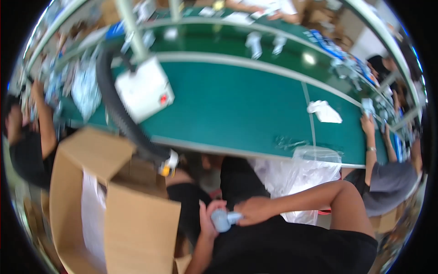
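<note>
Close to my body, above my lap, is a light blue handheld fan (221,222) with a round head and a short handle. My left hand (209,220) is curled around its round head, thumb and fingers up along the sides. From the right, my right hand (253,211) closes on the handle end, so part of the handle is hidden. Blur hides finer detail. Just beyond my right forearm lies a clear plastic bag (299,180) with whitish contents.
An open cardboard box (143,223) stands at my left. A black corrugated hose (119,114) hangs beside a white box-shaped machine (145,89). Ahead is a green workbench (237,105) with a crumpled white piece (325,112). Other people work at both sides and across.
</note>
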A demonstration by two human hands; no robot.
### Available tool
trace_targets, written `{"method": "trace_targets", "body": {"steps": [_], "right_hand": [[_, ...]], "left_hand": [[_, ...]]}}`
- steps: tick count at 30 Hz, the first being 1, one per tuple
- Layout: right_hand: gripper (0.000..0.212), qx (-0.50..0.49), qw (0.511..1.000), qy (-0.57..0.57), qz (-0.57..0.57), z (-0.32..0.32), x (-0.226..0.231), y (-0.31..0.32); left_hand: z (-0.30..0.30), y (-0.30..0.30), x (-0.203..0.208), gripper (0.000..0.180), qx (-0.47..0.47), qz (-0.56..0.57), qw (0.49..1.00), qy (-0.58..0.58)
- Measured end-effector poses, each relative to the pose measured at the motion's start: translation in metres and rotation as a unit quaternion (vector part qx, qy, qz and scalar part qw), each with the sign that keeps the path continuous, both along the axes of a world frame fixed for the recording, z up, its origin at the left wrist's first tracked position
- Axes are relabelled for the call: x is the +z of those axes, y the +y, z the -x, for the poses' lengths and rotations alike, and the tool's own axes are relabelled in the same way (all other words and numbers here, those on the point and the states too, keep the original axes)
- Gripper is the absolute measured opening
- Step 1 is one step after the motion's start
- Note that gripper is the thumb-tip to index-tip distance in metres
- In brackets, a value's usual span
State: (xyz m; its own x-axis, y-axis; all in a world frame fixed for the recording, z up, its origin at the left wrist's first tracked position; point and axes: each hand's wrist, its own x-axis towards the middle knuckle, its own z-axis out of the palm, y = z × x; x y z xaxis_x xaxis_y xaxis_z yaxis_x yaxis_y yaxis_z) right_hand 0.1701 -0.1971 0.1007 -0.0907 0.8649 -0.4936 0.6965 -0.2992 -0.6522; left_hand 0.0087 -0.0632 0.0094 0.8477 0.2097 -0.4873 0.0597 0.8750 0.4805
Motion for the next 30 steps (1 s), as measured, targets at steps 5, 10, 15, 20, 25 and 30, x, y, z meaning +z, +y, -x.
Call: {"method": "trace_targets", "body": {"steps": [5, 10, 15, 20, 25, 30], "right_hand": [[0.055, 0.076, 0.997, 0.017, 0.014, -0.003, 0.006, 0.033], [0.054, 0.084, 0.995, 0.032, 0.049, 0.007, -0.001, 0.061], [0.053, 0.079, 0.992, 0.038, 0.096, 0.017, -0.006, 0.079], [0.054, 0.073, 0.997, 0.029, 0.027, -0.007, -0.030, 0.090], [0.050, -0.057, 0.969, 0.193, 0.140, -0.118, 0.120, 0.057], [0.037, -0.490, 0.825, -0.056, -0.276, -0.327, 0.160, 0.009]], "left_hand": [[-0.001, 0.021, -0.001, 0.059, -0.100, 0.011, 0.995, -0.009], [0.001, 0.027, -0.018, 0.054, -0.042, 0.027, 0.999, -0.018], [-0.001, 0.036, -0.016, 0.049, -0.022, 0.070, 0.994, -0.076], [-0.004, 0.055, -0.028, 0.061, 0.003, 0.063, 0.996, -0.058], [-0.003, 0.042, 0.004, 0.074, 0.100, 0.139, 0.982, -0.077], [0.029, 0.040, -0.003, 0.051, -0.052, -0.194, 0.980, 0.016]]}}
